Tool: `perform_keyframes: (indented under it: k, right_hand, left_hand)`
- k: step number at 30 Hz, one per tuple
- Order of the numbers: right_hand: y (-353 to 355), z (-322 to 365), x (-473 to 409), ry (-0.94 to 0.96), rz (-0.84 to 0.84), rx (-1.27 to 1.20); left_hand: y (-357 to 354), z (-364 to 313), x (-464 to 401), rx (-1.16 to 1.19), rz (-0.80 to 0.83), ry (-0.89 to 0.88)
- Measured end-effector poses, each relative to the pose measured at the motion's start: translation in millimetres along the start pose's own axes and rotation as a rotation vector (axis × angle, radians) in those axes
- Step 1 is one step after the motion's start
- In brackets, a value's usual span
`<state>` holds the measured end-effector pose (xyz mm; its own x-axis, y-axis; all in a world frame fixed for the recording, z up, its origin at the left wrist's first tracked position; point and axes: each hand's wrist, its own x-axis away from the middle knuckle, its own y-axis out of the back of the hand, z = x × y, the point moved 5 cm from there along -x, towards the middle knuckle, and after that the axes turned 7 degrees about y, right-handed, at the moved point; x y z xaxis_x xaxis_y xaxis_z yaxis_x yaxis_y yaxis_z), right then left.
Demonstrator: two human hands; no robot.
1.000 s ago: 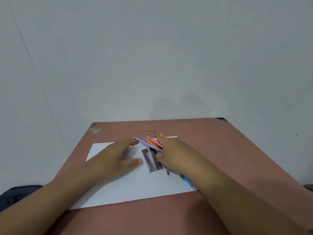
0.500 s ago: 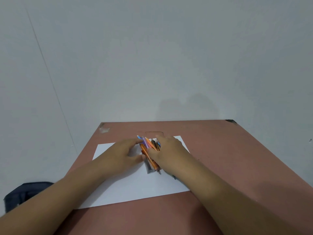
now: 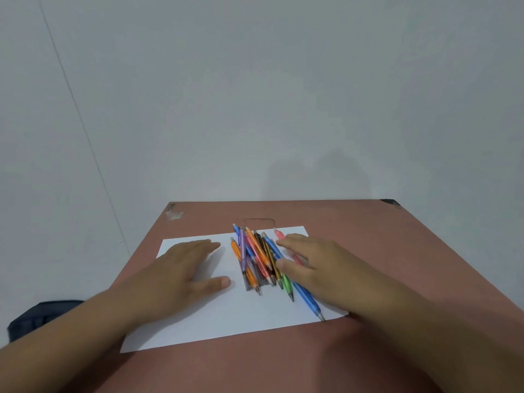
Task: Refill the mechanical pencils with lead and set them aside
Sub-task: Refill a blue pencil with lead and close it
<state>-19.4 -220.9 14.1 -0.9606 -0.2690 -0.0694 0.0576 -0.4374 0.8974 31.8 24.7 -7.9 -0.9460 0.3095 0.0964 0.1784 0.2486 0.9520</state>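
A loose heap of coloured mechanical pencils (image 3: pixel 259 258) lies on a white sheet of paper (image 3: pixel 226 316) on the reddish-brown counter (image 3: pixel 382 251). The left hand (image 3: pixel 181 275) rests flat on the paper just beside the heap, fingers straight. The right hand (image 3: pixel 320 266) lies over the heap's right edge, fingers extended and touching the pencils.

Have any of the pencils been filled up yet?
Not that I can see. All the pencils lie in one heap on the white paper, none set aside. The left hand rests flat on the paper, and the right hand holds nothing. Every refill is still left.
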Motion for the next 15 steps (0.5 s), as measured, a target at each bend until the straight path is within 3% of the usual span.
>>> perform_keyframes:
  k: [6, 15]
  right_hand:
    - [-9.3, -12.7, 22.9, 0.041, 0.257, 0.078]
    - [-24.9, -2.6, 29.2, -0.007, 0.248, 0.156]
  left_hand:
    - [-8.5, 6.2, 4.2, -0.009, 0.059, -0.036]
    - [-7.2, -23.2, -8.8, 0.048, 0.052, -0.128]
